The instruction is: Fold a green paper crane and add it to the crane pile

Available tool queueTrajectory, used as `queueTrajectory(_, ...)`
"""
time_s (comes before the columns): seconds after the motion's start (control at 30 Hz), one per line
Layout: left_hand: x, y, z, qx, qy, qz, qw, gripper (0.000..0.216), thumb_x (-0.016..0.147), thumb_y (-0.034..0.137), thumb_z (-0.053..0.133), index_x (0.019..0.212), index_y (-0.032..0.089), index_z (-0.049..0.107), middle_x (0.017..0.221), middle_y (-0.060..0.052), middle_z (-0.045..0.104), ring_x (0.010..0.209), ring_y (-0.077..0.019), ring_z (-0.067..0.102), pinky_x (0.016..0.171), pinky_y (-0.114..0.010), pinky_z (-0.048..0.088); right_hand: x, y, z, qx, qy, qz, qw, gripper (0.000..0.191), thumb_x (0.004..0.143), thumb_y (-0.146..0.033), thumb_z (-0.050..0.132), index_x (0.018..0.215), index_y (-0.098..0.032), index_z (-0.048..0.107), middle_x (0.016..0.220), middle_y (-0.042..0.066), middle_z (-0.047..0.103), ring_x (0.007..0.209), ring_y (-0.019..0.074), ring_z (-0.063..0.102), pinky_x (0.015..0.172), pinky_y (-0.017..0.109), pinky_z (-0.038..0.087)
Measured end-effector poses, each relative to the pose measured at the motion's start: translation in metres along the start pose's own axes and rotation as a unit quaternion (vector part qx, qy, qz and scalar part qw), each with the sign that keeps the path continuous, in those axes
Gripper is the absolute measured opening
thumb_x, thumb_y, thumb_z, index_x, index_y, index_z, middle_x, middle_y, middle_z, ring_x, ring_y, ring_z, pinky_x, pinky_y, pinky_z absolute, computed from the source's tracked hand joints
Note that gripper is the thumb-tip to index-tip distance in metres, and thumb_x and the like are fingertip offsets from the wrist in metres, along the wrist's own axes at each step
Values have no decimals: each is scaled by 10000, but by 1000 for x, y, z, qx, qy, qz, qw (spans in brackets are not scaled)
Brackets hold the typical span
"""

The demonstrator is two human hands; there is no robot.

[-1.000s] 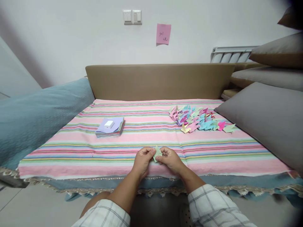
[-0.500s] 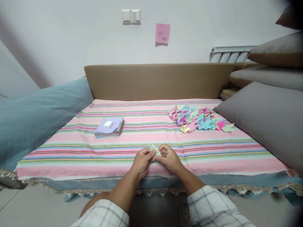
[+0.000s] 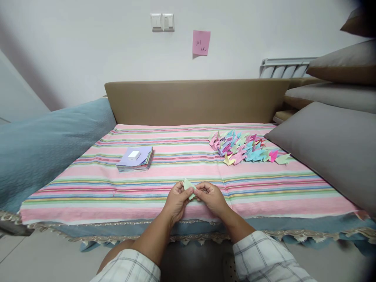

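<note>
Both hands, left (image 3: 176, 197) and right (image 3: 210, 197), pinch a half-folded green paper (image 3: 188, 185) over the striped cloth (image 3: 264, 188). Many folded pieces (image 3: 243, 147) piled; sheet stack (image 3: 135, 158) remains.

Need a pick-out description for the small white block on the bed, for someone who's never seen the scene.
Start at the striped bed cover and go to its far left part, where a stack of coloured paper squares lies, far from the heap of folded paper pieces on the right. The small white block sits on top of that stack, the only white, boxy thing there.
</note>
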State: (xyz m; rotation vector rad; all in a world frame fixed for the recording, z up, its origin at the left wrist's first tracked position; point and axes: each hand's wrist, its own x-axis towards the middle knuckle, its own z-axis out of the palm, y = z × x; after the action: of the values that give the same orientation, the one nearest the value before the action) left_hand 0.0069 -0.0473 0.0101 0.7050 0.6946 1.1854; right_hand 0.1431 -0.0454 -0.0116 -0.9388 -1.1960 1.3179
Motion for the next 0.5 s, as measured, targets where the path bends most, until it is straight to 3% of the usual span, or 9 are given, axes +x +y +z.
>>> queueTrajectory(0.23,1,2,-1,-19,2,-35,999,297,532,245,839,690,119,623,656,-6,661,637,-109,621,658,-245,528,-3,-1,4,-6,13,-27,1000,274,640,-416,732,708,-183,606,594,-25,564,547,99,494,552,248,408)
queueTrajectory(0.4,1,2,-4,-22,-1,-32,999,314,523,253,844,735,122,652,699,-24,685,657,-112,630,663,-227,526,-3,-1,4,14,5,-29,999,354,593,-387,766,860,-200,626,714,-6,596,661,126,539,619,260,445)
queueTrajectory(0.5,1,2,-5,-21,-6,-30,999,309,530,258,841,734,125,651,692,-18,682,658,-109,629,677,-232,530,-2,-2,3,9,4,-28,1000,320,601,-396,760,810,-197,624,687,-7,589,634,123,530,613,264,444)
